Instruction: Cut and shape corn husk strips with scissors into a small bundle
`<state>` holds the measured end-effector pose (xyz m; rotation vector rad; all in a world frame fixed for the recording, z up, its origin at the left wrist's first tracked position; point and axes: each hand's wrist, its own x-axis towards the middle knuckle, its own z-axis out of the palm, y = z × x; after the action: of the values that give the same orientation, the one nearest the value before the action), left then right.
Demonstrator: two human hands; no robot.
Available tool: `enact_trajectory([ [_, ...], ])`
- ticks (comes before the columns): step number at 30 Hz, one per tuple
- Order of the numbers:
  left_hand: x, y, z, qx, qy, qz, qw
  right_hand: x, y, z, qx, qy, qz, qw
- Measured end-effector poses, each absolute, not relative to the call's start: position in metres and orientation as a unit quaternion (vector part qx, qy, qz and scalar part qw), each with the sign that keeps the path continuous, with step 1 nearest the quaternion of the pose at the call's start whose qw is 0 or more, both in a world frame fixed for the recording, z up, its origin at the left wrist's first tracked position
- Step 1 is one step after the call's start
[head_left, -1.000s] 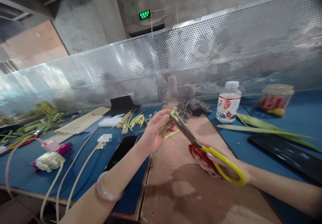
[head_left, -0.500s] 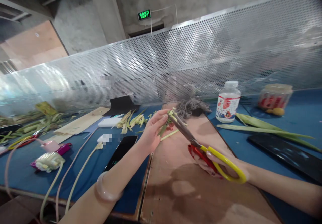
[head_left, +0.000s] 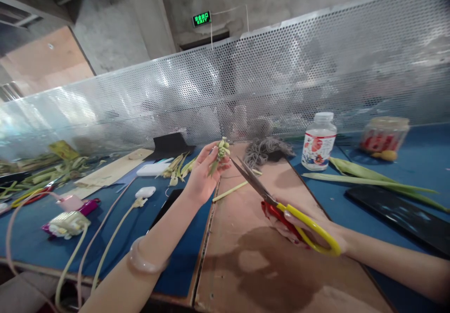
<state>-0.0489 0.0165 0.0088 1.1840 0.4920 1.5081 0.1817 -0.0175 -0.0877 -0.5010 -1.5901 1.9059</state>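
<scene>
Between the fingers of my left hand [head_left: 206, 172] is a small bunch of green plant pieces [head_left: 222, 149], pale cut ends upward. My right hand [head_left: 286, 226] grips a pair of scissors [head_left: 258, 184] with one yellow and one red handle. Its blades are slightly apart and point up and left, just right of the bunch without touching it. A thin pale green stalk [head_left: 230, 192] lies on the wooden board [head_left: 239, 247] beneath my hands. Behind them rests a heap of grey yarn-like strands [head_left: 263, 149].
On the right stand a plastic bottle [head_left: 319, 141] and a jar [head_left: 385, 134], with long green leaves [head_left: 372, 179] and a black phone-like slab [head_left: 393, 214] nearby. Charging cables [head_left: 112, 238], a white earphone case [head_left: 145, 192] and plant scraps [head_left: 177, 167] lie left. A perforated metal screen [head_left: 158, 95] runs behind.
My left hand has moved left and slightly up with the bunch, away from the scissor blades that were at it. The scissors have hardly moved. More of the stalk on the board now shows.
</scene>
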Motion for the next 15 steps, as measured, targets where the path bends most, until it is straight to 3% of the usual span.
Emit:
enact_trajectory([
  [15,-0.040,0.006,0.011,0.515,0.238,0.635,0.524,0.182,-0.021,-0.082,-0.254,-0.570,0.726,0.290],
])
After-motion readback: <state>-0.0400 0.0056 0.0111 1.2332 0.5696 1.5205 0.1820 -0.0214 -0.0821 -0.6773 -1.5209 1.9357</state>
